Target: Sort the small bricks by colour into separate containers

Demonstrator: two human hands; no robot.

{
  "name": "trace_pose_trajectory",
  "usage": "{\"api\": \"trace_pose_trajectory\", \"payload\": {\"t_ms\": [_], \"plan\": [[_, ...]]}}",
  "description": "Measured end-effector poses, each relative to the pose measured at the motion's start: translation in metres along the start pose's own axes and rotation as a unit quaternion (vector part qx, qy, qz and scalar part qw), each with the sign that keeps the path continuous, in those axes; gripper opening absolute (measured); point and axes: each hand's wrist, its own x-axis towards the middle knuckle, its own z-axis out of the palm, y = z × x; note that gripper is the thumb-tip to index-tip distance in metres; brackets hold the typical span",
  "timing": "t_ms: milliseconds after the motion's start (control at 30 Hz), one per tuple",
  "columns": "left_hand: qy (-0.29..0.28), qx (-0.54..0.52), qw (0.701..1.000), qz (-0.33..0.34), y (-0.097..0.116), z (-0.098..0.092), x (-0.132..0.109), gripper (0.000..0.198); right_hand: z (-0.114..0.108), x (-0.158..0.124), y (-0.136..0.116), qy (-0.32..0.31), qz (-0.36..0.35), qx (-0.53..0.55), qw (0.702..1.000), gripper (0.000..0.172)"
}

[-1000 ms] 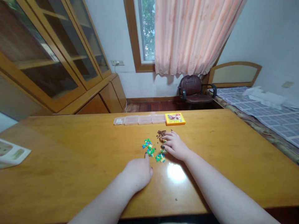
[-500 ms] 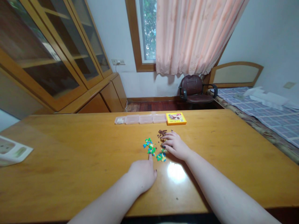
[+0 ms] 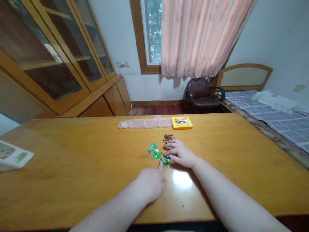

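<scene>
Small green, blue and yellow toy bricks point(image 3: 155, 151) lie loose on the wooden table, with a second multicoloured heap point(image 3: 167, 162) just to their right. Behind them is a pile of brown bricks point(image 3: 167, 138). My left hand point(image 3: 151, 183) points forward, its index finger stretched out at the near edge of the right-hand heap and its thumb apart. My right hand point(image 3: 182, 154) is spread low, palm down, with its fingertips over the pieces between the brown pile and the right-hand heap. It hides some bricks, and I see nothing gripped in either hand.
Along the table's far edge runs a row of clear plastic trays point(image 3: 151, 123), ending at a yellow box point(image 3: 182, 122). A white object like a power strip point(image 3: 14, 156) is at the far left. Beyond the table are a chair point(image 3: 201, 91) and a bed point(image 3: 270, 106).
My left hand has shifted right, its index finger going from the left-hand bricks to the right-hand heap. The right fingers have moved slightly left and nearer, covering more of that heap.
</scene>
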Motion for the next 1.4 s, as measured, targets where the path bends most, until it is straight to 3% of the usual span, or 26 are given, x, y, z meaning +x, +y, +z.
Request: {"api": "trace_pose_trajectory", "payload": {"t_ms": [167, 333, 600, 700, 900, 1067, 1233, 1400], "plan": [[0.022, -0.007, 1.000, 0.013, -0.006, 0.000, 0.012, 0.063, 0.003, -0.001, 0.008, 0.059, 0.047, -0.020, 0.997, 0.030], [0.061, -0.024, 0.998, 0.019, -0.013, 0.005, 0.024, 0.062, 0.005, 0.000, 0.011, 0.065, 0.047, -0.023, 0.996, 0.030], [0.057, -0.035, 0.998, -0.006, -0.018, 0.007, 0.023, 0.060, 0.000, 0.001, 0.001, -0.019, 0.055, -0.025, 0.998, 0.031], [0.067, -0.032, 0.997, -0.016, -0.019, 0.007, 0.027, 0.059, 0.000, 0.000, 0.001, -0.025, 0.060, -0.029, 0.997, 0.029], [0.085, -0.033, 0.996, 0.000, -0.019, 0.004, 0.034, 0.059, 0.002, 0.000, 0.006, 0.032, 0.038, -0.016, 0.999, 0.028], [0.099, -0.033, 0.994, 0.013, -0.016, 0.002, 0.041, 0.058, 0.003, 0.002, 0.006, 0.084, 0.090, -0.042, 0.992, 0.026], [0.133, -0.048, 0.990, 0.002, -0.021, 0.003, 0.049, 0.054, 0.004, 0.001, 0.003, 0.038, 0.071, -0.040, 0.996, 0.021], [0.144, -0.046, 0.988, -0.025, -0.032, 0.003, 0.048, 0.055, 0.007, 0.001, 0.004, 0.006, 0.103, -0.073, 0.992, 0.032]]}}
